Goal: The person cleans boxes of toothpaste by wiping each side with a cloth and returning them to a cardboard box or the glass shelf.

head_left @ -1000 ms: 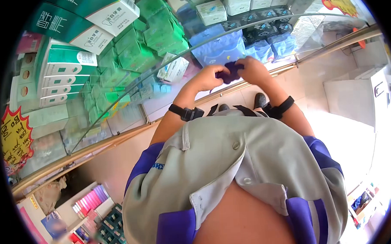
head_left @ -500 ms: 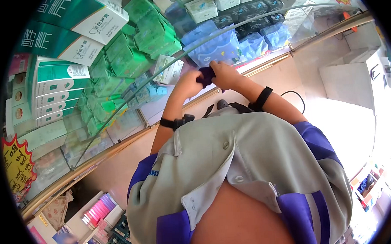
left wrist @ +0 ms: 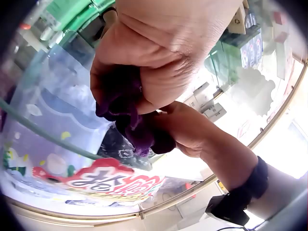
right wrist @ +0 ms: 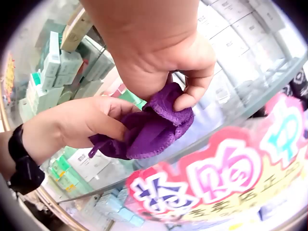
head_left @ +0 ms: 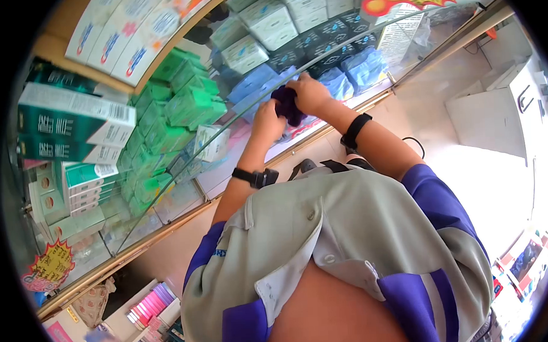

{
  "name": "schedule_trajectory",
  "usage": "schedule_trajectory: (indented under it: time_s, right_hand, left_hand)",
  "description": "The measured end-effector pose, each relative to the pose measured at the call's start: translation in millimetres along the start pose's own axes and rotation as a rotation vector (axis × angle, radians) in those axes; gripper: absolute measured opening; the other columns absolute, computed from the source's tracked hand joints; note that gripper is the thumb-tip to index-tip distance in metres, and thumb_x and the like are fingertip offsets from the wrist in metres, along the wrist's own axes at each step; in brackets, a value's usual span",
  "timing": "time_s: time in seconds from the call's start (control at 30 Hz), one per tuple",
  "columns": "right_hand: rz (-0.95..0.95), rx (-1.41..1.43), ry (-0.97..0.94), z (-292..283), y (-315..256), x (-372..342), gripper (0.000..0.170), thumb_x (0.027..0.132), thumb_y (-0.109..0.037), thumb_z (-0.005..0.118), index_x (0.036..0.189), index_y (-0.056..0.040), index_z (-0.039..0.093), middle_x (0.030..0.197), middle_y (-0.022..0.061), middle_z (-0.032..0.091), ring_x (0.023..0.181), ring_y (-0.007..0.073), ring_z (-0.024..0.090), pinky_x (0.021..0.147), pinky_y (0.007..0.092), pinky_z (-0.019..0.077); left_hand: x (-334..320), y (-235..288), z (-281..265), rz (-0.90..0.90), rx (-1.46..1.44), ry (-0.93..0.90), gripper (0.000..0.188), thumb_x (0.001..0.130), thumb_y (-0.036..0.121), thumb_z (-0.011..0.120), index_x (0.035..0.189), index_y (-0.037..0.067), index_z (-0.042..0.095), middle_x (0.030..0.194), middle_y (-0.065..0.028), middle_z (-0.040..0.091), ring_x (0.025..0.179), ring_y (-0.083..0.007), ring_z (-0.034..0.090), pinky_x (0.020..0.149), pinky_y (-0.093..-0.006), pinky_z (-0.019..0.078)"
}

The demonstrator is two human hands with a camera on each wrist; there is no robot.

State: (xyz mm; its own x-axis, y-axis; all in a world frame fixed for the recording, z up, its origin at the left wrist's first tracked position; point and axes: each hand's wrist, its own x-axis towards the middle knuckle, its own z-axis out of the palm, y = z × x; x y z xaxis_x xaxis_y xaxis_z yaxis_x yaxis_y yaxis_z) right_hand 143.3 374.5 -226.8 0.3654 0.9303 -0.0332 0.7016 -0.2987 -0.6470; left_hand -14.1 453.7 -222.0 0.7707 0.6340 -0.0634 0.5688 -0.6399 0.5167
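A crumpled purple cloth [right wrist: 149,137] with a stitched edge and a small loop is bunched between both hands, over the edge of the glass display counter. My left hand [head_left: 267,122] grips one side of it, its fingers curled into the folds. On the other side my right hand [head_left: 311,96] pinches the cloth between thumb and fingers, as the right wrist view shows. In the left wrist view, part of the cloth [left wrist: 139,130] hangs below the left hand, which hides the rest. Pale blue packs [head_left: 259,87] lie under the glass just behind the hands.
The glass counter's metal-trimmed edge [head_left: 220,197] runs diagonally across. Inside stand green boxes [head_left: 187,104] and white cartons [head_left: 269,20]. Toothpaste boxes [head_left: 73,118] are stacked at left. A red-edged sign [right wrist: 216,168] is at the counter front; a white cabinet [head_left: 489,124] stands at right.
The head view has shifted, bringing more toothpaste boxes into sight at top left. Both hands have moved left in the view, still holding the cloth, which now shows larger between them.
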Motion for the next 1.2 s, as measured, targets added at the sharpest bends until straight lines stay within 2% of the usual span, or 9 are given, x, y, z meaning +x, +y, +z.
schedule_trajectory:
  time_s: [0.3, 0.37, 0.43, 0.47, 0.5, 0.57, 0.63, 0.73, 1.2]
  right_hand:
    - [0.354, -0.191, 0.254, -133, 135, -28, 0.031, 0.084, -0.014, 0.057, 0.113, -0.0124, 0.066, 0.113, 0.0199, 0.058, 0.095, 0.0397, 0.066, 0.083, 0.0453, 0.0542]
    - [0.515, -0.354, 0.145, -166, 146, -40, 0.031, 0.083, -0.016, 0.058, 0.113, -0.0087, 0.065, 0.113, 0.0196, 0.059, 0.099, 0.0388, 0.066, 0.084, 0.0452, 0.0541]
    - [0.497, -0.422, -0.076, -195, 160, -41, 0.033, 0.082, -0.017, 0.059, 0.113, -0.0058, 0.063, 0.112, 0.0203, 0.06, 0.102, 0.04, 0.065, 0.085, 0.0455, 0.0537]
    - [0.457, -0.372, -0.068, -205, 162, -41, 0.032, 0.082, -0.016, 0.058, 0.113, -0.007, 0.063, 0.11, 0.0212, 0.061, 0.099, 0.0419, 0.064, 0.085, 0.046, 0.0533]
    - [0.447, -0.38, -0.069, -207, 165, -38, 0.032, 0.082, -0.016, 0.058, 0.113, -0.007, 0.063, 0.11, 0.0212, 0.061, 0.099, 0.0419, 0.064, 0.085, 0.046, 0.0533]
    - [0.337, -0.308, 0.397, -203, 171, -33, 0.033, 0.081, -0.016, 0.058, 0.113, -0.0078, 0.063, 0.11, 0.0217, 0.06, 0.097, 0.0425, 0.064, 0.085, 0.0459, 0.0529]
    - [0.283, -0.249, 0.444, -180, 187, -25, 0.037, 0.081, -0.015, 0.059, 0.117, -0.0114, 0.063, 0.111, 0.0217, 0.06, 0.098, 0.0416, 0.063, 0.087, 0.0474, 0.0517]
    - [0.21, -0.182, 0.327, -133, 187, -21, 0.044, 0.081, -0.015, 0.06, 0.125, -0.0221, 0.062, 0.117, 0.0162, 0.058, 0.106, 0.0379, 0.06, 0.09, 0.0471, 0.0505]
    - [-0.288, -0.156, -0.216, 49, -46, -19, 0.032, 0.081, -0.013, 0.06, 0.113, -0.0178, 0.067, 0.113, 0.0192, 0.06, 0.108, 0.0397, 0.059, 0.095, 0.0436, 0.0479]
  left_hand:
    - [116, 156, 96, 0.355, -0.029, 0.045, 0.027, 0.077, 0.006, 0.063, 0.104, 0.002, 0.067, 0.094, -0.0224, 0.064, 0.094, -0.0405, 0.06, 0.081, -0.0474, 0.0493]
    - [124, 185, 142, 0.102, -0.628, -0.363, 0.024, 0.081, 0.014, 0.063, 0.103, 0.004, 0.067, 0.092, -0.0209, 0.064, 0.092, -0.0406, 0.061, 0.079, -0.0476, 0.0494]
    - [110, 211, 153, 0.711, -0.073, -0.192, 0.023, 0.085, 0.019, 0.062, 0.102, 0.005, 0.068, 0.093, -0.0188, 0.065, 0.091, -0.0401, 0.061, 0.079, -0.0463, 0.0499]
    - [111, 219, 151, 0.79, -0.057, -0.126, 0.02, 0.087, 0.019, 0.06, 0.101, 0.007, 0.068, 0.095, -0.017, 0.065, 0.091, -0.0396, 0.062, 0.08, -0.045, 0.0498]
    - [116, 231, 134, 0.785, -0.057, -0.114, 0.02, 0.087, 0.019, 0.06, 0.101, 0.007, 0.068, 0.095, -0.017, 0.065, 0.091, -0.0396, 0.062, 0.08, -0.045, 0.0498]
    - [122, 246, 93, 0.087, -0.574, -0.182, 0.021, 0.085, 0.012, 0.06, 0.103, 0.01, 0.07, 0.098, -0.016, 0.064, 0.092, -0.0375, 0.062, 0.079, -0.0442, 0.0497]
    - [138, 194, 100, 0.405, -0.082, 0.222, 0.03, 0.081, 0.006, 0.06, 0.108, 0.014, 0.071, 0.097, -0.015, 0.062, 0.093, -0.0354, 0.06, 0.08, -0.0432, 0.0494]
    - [125, 127, 81, 0.306, 0.117, 0.211, 0.039, 0.08, 0.001, 0.057, 0.112, 0.017, 0.071, 0.095, -0.0143, 0.059, 0.096, -0.0336, 0.056, 0.083, -0.0413, 0.0489]
    - [-175, -22, 31, -0.162, 0.214, 0.596, 0.038, 0.072, 0.0, 0.064, 0.109, 0.009, 0.068, 0.096, -0.0183, 0.057, 0.092, -0.0374, 0.056, 0.077, -0.045, 0.0494]
